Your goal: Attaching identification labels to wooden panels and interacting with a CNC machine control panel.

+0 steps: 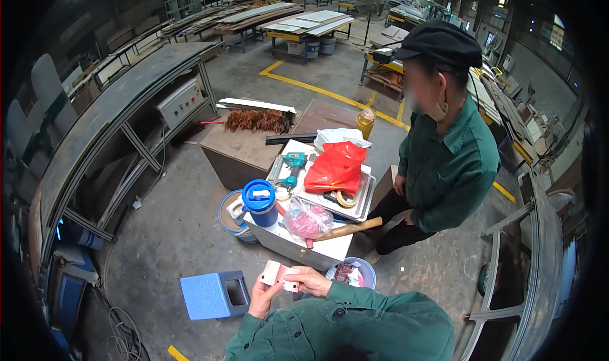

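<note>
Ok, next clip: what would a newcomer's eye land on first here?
Probably the red plastic bag on the metal tray at centre, with the blue jug to its left. Then the small pink-and-white packet held in both hands at the bottom, and the person in green standing right.

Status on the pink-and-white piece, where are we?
Done: nothing finished shows. In hand: left hand and right hand both hold the small pink-and-white piece above the floor, beside the blue stool. Left: hammer and cordless drill lie untouched on the white box.
</note>
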Demonstrator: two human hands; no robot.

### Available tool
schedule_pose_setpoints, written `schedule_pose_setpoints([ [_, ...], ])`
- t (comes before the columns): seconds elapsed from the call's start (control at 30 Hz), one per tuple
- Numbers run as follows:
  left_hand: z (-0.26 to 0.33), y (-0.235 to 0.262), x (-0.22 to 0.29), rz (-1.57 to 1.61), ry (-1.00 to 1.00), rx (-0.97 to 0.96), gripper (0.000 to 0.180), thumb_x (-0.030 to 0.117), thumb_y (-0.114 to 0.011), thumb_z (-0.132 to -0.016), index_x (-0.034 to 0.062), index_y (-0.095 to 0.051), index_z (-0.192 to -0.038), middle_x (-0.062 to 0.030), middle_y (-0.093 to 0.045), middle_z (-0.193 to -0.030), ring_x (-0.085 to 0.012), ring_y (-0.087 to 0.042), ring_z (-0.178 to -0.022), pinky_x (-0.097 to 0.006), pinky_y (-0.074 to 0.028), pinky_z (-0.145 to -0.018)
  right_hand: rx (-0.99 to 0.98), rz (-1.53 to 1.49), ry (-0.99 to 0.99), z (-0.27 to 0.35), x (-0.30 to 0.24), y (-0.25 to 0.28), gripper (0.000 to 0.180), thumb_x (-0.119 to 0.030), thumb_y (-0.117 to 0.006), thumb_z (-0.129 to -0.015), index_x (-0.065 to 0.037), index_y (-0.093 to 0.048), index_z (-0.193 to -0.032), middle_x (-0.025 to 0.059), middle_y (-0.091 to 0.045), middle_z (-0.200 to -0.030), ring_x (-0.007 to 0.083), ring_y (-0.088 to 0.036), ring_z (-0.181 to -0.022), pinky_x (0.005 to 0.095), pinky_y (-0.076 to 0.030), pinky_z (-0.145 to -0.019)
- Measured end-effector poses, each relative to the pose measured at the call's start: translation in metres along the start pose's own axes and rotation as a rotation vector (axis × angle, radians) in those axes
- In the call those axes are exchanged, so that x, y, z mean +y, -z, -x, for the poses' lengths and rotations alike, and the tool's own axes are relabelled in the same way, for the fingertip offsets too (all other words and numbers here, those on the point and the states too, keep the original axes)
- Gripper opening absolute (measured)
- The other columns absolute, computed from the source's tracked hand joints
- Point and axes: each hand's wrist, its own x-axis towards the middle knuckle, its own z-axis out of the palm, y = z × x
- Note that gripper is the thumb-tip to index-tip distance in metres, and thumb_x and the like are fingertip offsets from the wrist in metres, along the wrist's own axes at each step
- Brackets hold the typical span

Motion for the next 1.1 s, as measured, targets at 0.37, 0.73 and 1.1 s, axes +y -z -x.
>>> schedule_pose_setpoints([
  [0.37, -0.008, -0.024, -0.005, -0.17, -0.035, 0.073, 0.042, 0.025, -0.052, -0.097, 0.0007, -0.049, -0.131, -0.0088, -0.057, -0.12, -0.0161, -0.056, -0.108, -0.03, -0.044, -0.093, -0.067, -0.23, -0.145, 0.003, -0.001, 0.003, 0.012, -0.008, -0.061, -0.09, -0.008, -0.056, -0.101, 0.0048, -0.065, -0.095, 0.0133, -0.066, -0.084, 0.0257, -0.054, -0.068],
  [0.73, 0.016, -0.026, -0.014, -0.258, -0.112, 0.022, 0.04, 0.023, -0.041, -0.101, -0.0002, -0.046, -0.134, -0.0087, -0.053, -0.13, -0.0142, -0.05, -0.115, -0.028, -0.039, -0.099, -0.095, -0.164, -0.112, 0.006, 0.017, 0.004, 0.018, -0.004, -0.059, -0.083, -0.006, -0.057, -0.101, 0.0058, -0.064, -0.096, 0.0158, -0.065, -0.088, 0.0306, -0.054, -0.079],
  [1.1, 0.074, 0.022, 0.014, 0.12, -0.268, 0.228, 0.041, 0.026, -0.039, -0.102, 0.0032, -0.046, -0.136, -0.0067, -0.055, -0.127, -0.0153, -0.051, -0.115, -0.03, -0.038, -0.1, -0.35, -0.064, -0.116, -0.005, 0.024, -0.064, 0.028, -0.008, -0.062, -0.085, -0.004, -0.054, -0.111, 0.0077, -0.061, -0.111, 0.0205, -0.06, -0.105, 0.0358, -0.05, -0.093],
])
